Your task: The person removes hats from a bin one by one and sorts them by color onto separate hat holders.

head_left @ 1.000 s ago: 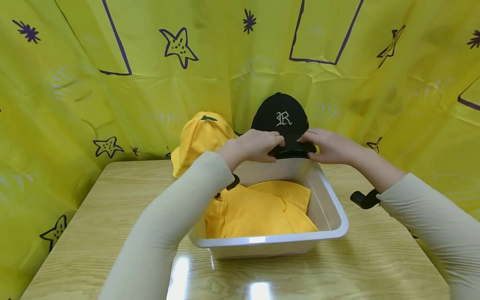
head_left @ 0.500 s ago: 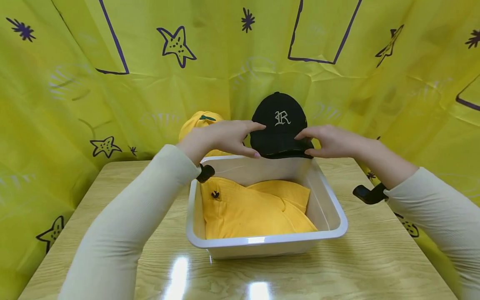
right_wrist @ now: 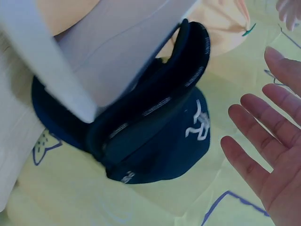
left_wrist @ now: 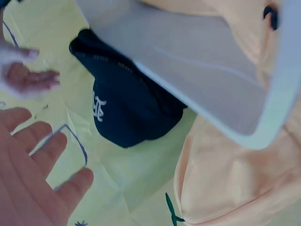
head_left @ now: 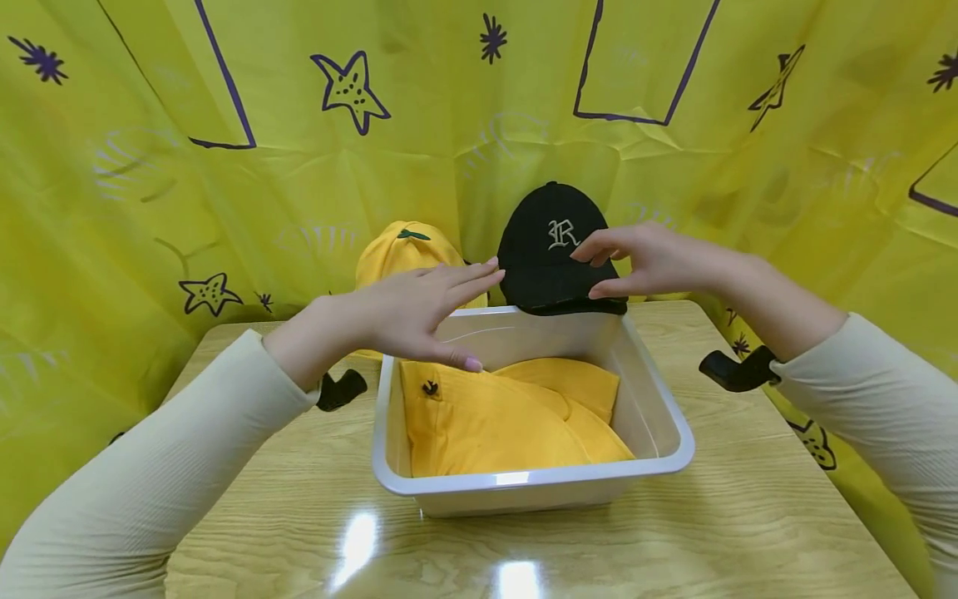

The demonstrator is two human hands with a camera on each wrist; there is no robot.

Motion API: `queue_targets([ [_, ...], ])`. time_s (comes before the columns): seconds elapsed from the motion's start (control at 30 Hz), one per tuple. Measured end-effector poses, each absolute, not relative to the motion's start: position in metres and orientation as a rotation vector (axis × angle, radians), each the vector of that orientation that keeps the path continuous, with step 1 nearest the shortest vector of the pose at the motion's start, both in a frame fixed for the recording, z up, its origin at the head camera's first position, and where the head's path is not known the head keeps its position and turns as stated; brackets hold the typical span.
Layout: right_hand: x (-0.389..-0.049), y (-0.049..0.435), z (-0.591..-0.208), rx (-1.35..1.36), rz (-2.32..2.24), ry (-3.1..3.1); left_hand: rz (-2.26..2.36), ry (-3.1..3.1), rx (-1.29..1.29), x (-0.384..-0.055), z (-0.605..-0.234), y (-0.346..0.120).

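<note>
A black baseball cap (head_left: 527,258) with a pale letter R stands against the back rim of the white bin (head_left: 674,449). My right hand (head_left: 651,259) hovers at the cap's right side; in the right wrist view its fingers are spread and apart from the cap. My left hand (head_left: 407,309) is held over the bin's back left corner with straight fingers, holding nothing. Behind it, partly hidden, is a yellow cap (head_left: 404,248) with a green leaf-shaped stem on top. Inside the bin lies a flattened yellow fabric hat (head_left: 509,424) bearing a small black mark.
The bin rests on a wooden table (head_left: 299,507) with bright light reflections near the front. A yellow curtain (head_left: 441,66) with drawn starfish hangs right behind the table. A black device (head_left: 737,370) is strapped at my right wrist, another (head_left: 340,389) at my left.
My left hand has let go of the black cap and moved left, its fingers straightening. The right hand has come off the brim and risen slightly. The cap stays in place.
</note>
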State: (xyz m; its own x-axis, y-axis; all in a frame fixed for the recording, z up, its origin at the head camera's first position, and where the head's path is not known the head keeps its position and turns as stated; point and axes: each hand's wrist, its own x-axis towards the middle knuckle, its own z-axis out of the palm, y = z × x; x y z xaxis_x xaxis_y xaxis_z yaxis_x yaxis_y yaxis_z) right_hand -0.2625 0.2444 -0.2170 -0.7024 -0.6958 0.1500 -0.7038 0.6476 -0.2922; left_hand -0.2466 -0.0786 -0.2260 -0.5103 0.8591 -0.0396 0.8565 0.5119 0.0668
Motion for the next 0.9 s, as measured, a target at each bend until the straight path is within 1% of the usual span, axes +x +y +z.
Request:
queue_targets([
  [0.1, -0.264, 0.234, -0.214, 1.224, 0.519, -2.823, 0.075, 2.683, 1.575, -0.233, -0.233, -0.091],
  [0.27, -0.268, 0.216, -0.213, 1.336, 0.522, -2.766, 0.08, 2.745, 1.648, -0.208, -0.243, -0.115],
  [0.4, -0.269, 0.203, -0.212, 1.412, 0.505, -2.725, 0.054, 2.817, 1.654, -0.193, -0.249, -0.126],
  [0.67, -0.265, 0.168, -0.207, 1.521, 0.406, -2.669, 0.003, 3.033, 1.512, -0.168, -0.272, -0.148],
  [0.9, -0.261, 0.137, -0.213, 1.631, 0.28, -2.624, -0.017, 3.112, 1.367, -0.159, -0.297, -0.156],
])
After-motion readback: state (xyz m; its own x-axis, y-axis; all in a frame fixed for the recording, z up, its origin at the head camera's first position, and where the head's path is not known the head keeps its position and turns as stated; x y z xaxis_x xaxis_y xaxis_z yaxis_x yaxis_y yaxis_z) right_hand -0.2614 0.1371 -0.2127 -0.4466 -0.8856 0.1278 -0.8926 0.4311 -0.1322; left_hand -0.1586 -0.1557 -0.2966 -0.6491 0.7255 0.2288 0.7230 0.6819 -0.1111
